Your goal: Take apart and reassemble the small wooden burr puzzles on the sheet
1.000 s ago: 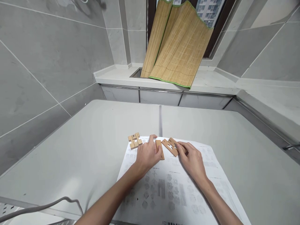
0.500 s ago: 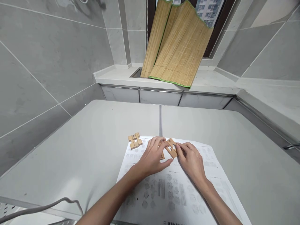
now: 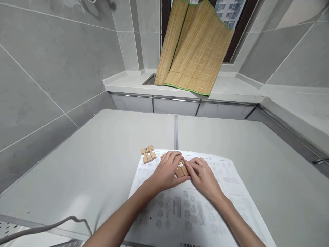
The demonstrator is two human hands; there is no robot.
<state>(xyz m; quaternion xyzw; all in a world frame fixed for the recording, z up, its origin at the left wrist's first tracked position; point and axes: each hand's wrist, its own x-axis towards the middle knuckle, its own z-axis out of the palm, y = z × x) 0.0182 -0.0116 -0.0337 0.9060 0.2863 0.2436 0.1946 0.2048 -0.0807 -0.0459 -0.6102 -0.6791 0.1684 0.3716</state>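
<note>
Two bare hands of mine are together over some wooden pieces (image 3: 183, 171), which lie at the far part of a large printed sheet (image 3: 203, 233). With my left hand (image 3: 167, 171) I cover these pieces from the left side: the thumb is at their near edge and the other fingers bend over their far side, so they are clamped in between. My right hand (image 3: 205, 178) comes from the right; its thumb and forefinger are close together and touch the right edge of the same pieces, but whether they pinch one I cannot tell. Between my hands I can see light wood with a small opening in it. One more bit of wood (image 3: 161, 157) shows just beside my left fingers, and the rest of it is hidden.

Well to the left of the held pieces, a flat joined block (image 3: 149, 159) rests at the far left corner of the sheet. It has an opening in the middle and a dark mark on top. The sheet lies on the pale bench (image 3: 77, 154), and a narrow seam (image 3: 176, 132) runs from the bench's far edge to the sheet. At the near left there is a grey cable (image 3: 51, 226). On the far side, a bamboo mat (image 3: 196, 51) with green border leans over the white ledge (image 3: 133, 85).
</note>
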